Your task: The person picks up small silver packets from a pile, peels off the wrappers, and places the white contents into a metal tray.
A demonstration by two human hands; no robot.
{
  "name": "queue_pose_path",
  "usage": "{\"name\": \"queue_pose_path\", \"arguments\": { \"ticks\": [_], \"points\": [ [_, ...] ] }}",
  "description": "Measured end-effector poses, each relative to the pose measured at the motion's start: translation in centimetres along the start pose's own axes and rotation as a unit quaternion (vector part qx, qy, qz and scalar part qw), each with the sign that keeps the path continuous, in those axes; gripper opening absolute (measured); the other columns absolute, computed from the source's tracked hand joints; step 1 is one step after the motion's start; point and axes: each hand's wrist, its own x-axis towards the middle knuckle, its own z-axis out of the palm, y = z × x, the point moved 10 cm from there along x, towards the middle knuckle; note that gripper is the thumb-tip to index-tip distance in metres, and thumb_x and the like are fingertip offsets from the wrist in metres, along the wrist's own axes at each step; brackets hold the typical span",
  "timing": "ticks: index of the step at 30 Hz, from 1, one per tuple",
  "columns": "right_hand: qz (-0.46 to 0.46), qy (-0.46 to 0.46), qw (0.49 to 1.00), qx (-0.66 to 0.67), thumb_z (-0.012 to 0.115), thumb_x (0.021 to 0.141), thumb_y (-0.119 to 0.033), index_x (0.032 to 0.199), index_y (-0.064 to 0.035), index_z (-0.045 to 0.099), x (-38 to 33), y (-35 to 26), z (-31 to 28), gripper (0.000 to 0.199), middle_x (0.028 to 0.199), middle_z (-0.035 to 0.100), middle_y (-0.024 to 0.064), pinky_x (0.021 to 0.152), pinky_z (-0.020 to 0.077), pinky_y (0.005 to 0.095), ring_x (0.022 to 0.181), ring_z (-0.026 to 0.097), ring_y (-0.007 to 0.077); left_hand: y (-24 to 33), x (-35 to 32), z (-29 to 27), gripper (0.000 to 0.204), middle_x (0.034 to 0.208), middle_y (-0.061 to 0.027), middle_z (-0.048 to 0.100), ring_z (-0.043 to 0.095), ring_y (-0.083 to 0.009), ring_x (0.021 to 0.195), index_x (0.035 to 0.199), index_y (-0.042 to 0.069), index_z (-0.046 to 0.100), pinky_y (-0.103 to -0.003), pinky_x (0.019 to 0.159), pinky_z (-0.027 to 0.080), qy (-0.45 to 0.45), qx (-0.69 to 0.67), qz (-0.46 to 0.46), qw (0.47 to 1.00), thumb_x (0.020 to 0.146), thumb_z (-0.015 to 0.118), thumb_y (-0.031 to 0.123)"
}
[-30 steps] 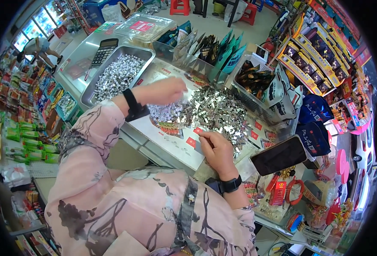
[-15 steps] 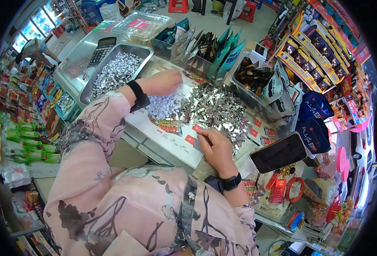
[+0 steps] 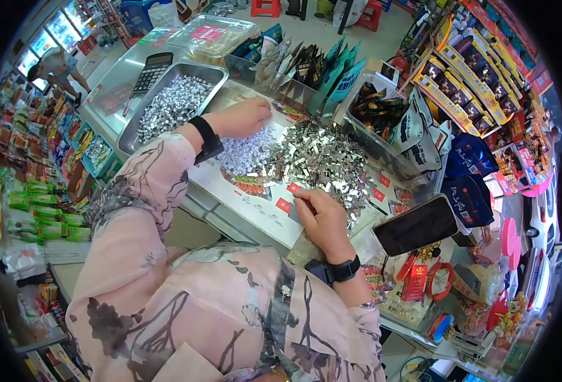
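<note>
Small shiny silver metal clips [image 3: 319,156] lie heaped on the counter's white top. Against their left side rests a heap of small whitish, translucent pieces [image 3: 244,153]. My left hand [image 3: 246,119] is over the far edge of the whitish heap, its fingers curled together and pointing right; whatever they hold is hidden. At the near edge of the metal heap is my right hand [image 3: 322,219], thumb and fingers bent inward beside small red printed squares [image 3: 283,205]. I cannot make out anything between its fingertips. A steel tray [image 3: 127,141] of small silvery-white pieces stands left of my left hand.
A calculator [image 3: 152,71] lies by the tray. Clear bins of upright pouches [image 3: 347,76] line the counter's far side. A phone [image 3: 416,226] stands tilted right of my right hand, with a red box [image 3: 414,283] nearer. Another person [image 3: 58,69] bends at far left.
My left hand has shifted very slightly down, its fingers still curled. My right hand stays almost in place. The person at far left has moved a little to the right.
</note>
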Motion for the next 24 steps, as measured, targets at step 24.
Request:
{"name": "queue_pose_path", "arguments": {
  "ticks": [24],
  "points": [
    [0.003, -0.005, 1.000, -0.005, 0.063, 0.080, -0.012, 0.089, -0.0064, 0.065, 0.0, -0.1, 0.1, 0.011, 0.079, 0.062, 0.0099, 0.057, 0.0478, 0.0314, 0.066, 0.061, 0.0254, -2.7, -4.9, -1.3, 0.035, 0.128, -0.0167, 0.048, 0.042, -0.0309, 0.121, 0.121, 0.001, 0.051, -0.038, 0.103, 0.031, 0.144, -0.048, -0.136, 0.979, 0.091, 0.047, 0.019]
  ]
}}
